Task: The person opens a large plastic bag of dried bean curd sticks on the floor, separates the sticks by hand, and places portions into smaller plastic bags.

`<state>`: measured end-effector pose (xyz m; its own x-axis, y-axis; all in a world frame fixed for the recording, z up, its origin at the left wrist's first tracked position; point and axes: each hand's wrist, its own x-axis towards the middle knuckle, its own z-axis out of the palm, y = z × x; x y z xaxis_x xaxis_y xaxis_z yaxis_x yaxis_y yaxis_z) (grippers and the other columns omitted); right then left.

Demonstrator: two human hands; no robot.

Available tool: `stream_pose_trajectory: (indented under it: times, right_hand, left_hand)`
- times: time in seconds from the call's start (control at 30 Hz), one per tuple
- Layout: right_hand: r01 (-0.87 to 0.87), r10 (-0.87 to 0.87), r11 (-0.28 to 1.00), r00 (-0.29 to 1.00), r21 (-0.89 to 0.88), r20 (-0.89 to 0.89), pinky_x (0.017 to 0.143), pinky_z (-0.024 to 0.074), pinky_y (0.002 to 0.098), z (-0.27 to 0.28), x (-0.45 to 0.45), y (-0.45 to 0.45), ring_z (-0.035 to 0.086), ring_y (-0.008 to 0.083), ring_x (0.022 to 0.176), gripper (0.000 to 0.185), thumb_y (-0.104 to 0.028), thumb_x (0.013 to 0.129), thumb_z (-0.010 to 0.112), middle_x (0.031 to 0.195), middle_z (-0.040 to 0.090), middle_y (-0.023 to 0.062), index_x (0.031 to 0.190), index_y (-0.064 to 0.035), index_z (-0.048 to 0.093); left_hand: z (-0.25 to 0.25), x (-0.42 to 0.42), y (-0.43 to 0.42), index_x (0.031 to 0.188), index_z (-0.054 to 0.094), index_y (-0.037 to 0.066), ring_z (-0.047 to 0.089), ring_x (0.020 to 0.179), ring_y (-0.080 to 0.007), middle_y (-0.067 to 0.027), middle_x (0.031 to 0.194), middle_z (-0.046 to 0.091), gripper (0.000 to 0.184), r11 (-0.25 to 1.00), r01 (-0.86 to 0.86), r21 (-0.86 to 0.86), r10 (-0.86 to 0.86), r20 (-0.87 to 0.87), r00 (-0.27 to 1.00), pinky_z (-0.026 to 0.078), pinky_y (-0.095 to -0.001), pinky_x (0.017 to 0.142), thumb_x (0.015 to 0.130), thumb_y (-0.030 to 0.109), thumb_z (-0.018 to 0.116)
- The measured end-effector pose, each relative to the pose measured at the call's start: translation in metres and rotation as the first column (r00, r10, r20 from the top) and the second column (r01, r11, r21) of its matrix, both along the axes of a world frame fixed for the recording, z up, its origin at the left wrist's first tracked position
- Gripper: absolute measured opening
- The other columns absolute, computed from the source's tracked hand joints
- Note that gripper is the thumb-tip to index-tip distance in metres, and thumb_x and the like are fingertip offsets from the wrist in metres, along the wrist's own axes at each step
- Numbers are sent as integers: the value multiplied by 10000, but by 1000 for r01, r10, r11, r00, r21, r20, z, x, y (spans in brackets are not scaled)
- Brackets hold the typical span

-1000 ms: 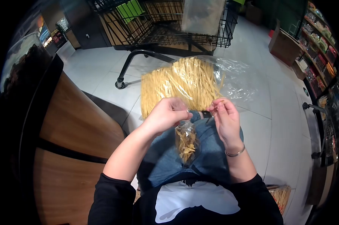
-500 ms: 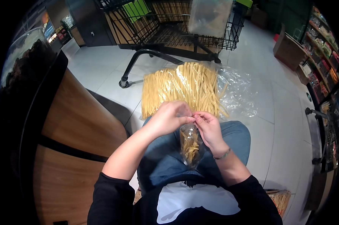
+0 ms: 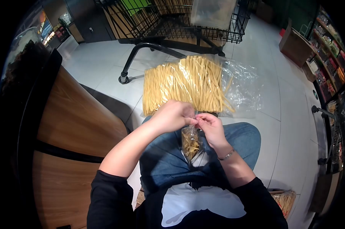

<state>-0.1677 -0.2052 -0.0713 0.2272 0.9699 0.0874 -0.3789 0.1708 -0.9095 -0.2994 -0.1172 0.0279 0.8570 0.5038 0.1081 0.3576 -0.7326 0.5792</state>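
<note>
A small clear bag of brown and yellow dried pieces (image 3: 191, 143) hangs upright over my lap. My left hand (image 3: 177, 116) is closed round its gathered neck. Fingertips of my right hand (image 3: 211, 128) are pinched at the same neck, touching the left fingers; whatever thin thing they hold is too small to make out. On the floor just beyond my hands lies a large clear bag of long flat yellow strips (image 3: 184, 86), its loose plastic end to the right.
A black wire cart (image 3: 172, 28) stands beyond the large bag. To the left is a wood-panelled counter (image 3: 75, 133). A cardboard box (image 3: 295, 46) and stocked shelves (image 3: 330, 57) are at the right. Another bag of sticks (image 3: 285, 202) lies at the lower right.
Since a second ago my right hand has moved left to the small bag's neck and met my left hand. Over the last half second both hands have stayed there, while the view has tilted slightly.
</note>
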Motion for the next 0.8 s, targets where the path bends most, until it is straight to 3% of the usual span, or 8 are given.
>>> stream_pose_trajectory:
  times: [0.17, 0.37, 0.63, 0.8]
  right_hand:
    - [33, -33, 999, 999, -4, -24, 678, 449, 225, -5, -1, 0, 547, 112, 707, 151, -75, 815, 517, 779, 574, 64, 909, 39, 541]
    - [-68, 64, 998, 974, -10, -219, 693, 446, 228, -9, 4, 7, 545, 113, 729, 159, -110, 825, 509, 778, 564, 57, 896, 30, 533]
    - [54, -54, 998, 999, 13, 2, 688, 440, 212, -7, -4, 2, 542, 99, 727, 156, -92, 815, 524, 799, 575, 54, 911, 29, 547]
    - [110, -110, 994, 994, 10, 21, 689, 441, 203, -3, -7, -1, 545, 96, 720, 154, -70, 812, 523, 795, 578, 52, 920, 35, 552]
  left_hand:
    - [-9, 1, 8, 759, 574, 14, 607, 665, -186, -108, 677, 605, 222, 996, 30, -78, -30, -4, 1000, 459, -274, 605, 638, 164, 685]
    - [-14, 2, 14, 776, 572, 5, 612, 687, -187, -101, 700, 617, 220, 987, 24, -158, -23, 8, 1000, 466, -260, 636, 640, 135, 685]
    - [-16, 2, 15, 783, 572, 14, 597, 655, -175, -87, 685, 610, 211, 985, 2, -171, -2, 2, 1000, 459, -261, 621, 647, 130, 684]
    - [-26, 2, 15, 799, 561, 19, 587, 681, -151, -73, 698, 600, 208, 965, -11, -261, 22, 37, 999, 455, -254, 629, 680, 150, 671]
